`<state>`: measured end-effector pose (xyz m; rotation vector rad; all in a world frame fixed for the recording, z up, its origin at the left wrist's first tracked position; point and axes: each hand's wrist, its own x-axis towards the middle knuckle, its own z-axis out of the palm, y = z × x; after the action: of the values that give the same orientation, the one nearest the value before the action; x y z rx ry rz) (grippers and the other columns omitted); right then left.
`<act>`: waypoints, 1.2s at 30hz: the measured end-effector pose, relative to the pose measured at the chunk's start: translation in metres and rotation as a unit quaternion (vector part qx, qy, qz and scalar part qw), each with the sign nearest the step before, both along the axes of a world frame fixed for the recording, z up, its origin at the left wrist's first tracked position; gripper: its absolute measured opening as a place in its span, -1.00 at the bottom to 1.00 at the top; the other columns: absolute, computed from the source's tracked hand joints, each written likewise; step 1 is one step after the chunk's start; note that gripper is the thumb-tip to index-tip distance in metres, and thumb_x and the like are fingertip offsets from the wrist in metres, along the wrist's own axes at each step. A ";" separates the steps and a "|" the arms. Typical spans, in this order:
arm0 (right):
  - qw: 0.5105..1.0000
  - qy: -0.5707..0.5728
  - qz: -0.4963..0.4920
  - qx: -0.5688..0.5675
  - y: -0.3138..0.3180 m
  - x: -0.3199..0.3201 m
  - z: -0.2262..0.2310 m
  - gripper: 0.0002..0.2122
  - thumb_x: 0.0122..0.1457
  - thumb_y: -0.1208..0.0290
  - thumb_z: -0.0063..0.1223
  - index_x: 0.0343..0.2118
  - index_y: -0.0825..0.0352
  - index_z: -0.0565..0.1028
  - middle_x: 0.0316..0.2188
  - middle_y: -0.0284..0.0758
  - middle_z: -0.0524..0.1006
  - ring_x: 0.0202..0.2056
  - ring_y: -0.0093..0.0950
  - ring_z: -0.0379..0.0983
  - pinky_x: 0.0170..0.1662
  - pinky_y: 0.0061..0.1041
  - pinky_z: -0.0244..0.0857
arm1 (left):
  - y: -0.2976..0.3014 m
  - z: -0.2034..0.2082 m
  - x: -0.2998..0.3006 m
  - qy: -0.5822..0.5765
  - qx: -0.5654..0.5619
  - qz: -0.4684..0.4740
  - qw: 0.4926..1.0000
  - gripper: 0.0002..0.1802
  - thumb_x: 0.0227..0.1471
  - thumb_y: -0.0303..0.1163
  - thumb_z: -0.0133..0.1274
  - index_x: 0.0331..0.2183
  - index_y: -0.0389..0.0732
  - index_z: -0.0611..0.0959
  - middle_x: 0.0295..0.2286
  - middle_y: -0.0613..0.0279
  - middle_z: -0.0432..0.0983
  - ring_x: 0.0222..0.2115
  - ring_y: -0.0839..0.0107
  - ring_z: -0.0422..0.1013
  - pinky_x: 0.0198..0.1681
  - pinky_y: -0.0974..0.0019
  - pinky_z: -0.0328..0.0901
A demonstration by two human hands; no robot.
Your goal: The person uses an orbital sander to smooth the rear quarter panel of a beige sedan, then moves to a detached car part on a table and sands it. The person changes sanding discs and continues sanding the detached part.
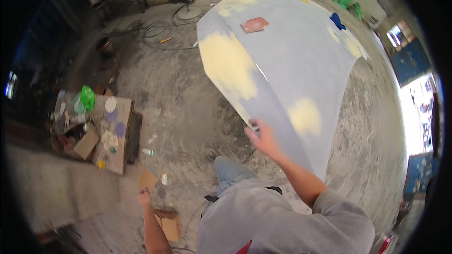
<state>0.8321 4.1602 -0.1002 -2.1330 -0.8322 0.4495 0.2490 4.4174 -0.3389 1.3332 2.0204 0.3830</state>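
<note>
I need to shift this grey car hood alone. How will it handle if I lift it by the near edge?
The car hood is broad and thin, so probably awkward and somewhat flexible. Its dusty, sanded surface may slip under the right hand.

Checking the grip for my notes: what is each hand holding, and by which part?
The right hand touches the near edge of the grey car hood; blur hides any grip. The left hand appears empty.

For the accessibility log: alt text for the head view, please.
A person's right hand rests at the edge of a large grey car hood patched with yellow filler; the left hand hangs low over the concrete floor near a cluttered small table.
</note>
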 end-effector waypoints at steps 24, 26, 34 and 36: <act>0.859 -0.188 -0.352 -0.321 0.366 0.460 0.028 0.02 -0.30 -0.07 0.65 0.19 0.52 0.43 -0.10 0.03 0.62 -0.08 -0.11 0.59 -0.05 -0.23 0.51 | 0.500 -0.071 0.227 0.012 -0.249 -0.176 0.952 -0.68 0.21 -0.19 0.12 -0.48 -0.21 0.65 -0.56 0.10 0.56 -0.50 0.12 0.48 -0.36 0.00 0.32; 0.875 -0.091 -0.413 -0.235 0.368 0.459 0.034 -0.09 -0.31 0.01 0.67 0.06 0.57 0.51 -0.23 -0.05 0.66 -0.25 -0.22 0.65 -0.24 -0.29 0.55 | 0.604 -0.077 0.289 0.016 -0.228 -0.237 0.944 -0.64 0.21 -0.18 0.11 -0.52 -0.22 0.66 -0.56 0.07 0.58 -0.49 0.08 0.49 -0.35 -0.04 0.32; 0.803 0.117 -0.573 0.118 0.496 0.427 0.089 -0.54 0.06 0.33 0.50 -0.04 0.48 0.58 -0.23 -0.22 0.68 -0.33 -0.42 0.65 -0.29 -0.39 0.57 | 0.866 0.083 0.773 -0.089 -0.062 -0.494 0.863 -0.50 0.30 -0.15 0.17 0.07 -0.37 0.62 0.02 -0.13 0.62 0.05 0.01 0.54 0.10 0.06 0.39; 0.815 0.121 -0.519 0.229 0.579 0.435 0.077 -0.55 0.07 0.34 0.49 -0.05 0.48 0.57 -0.24 -0.22 0.68 -0.32 -0.43 0.65 -0.22 -0.42 0.56 | 0.845 0.143 0.876 -0.268 -0.058 -0.575 0.771 -0.49 0.30 -0.15 0.18 0.12 -0.31 0.61 0.04 -0.03 0.63 0.05 0.19 0.55 0.12 0.16 0.41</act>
<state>1.2675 4.7389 -0.0229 -1.6925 0.4018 -0.0746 1.1247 5.2629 -0.1955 1.8241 0.5181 0.0251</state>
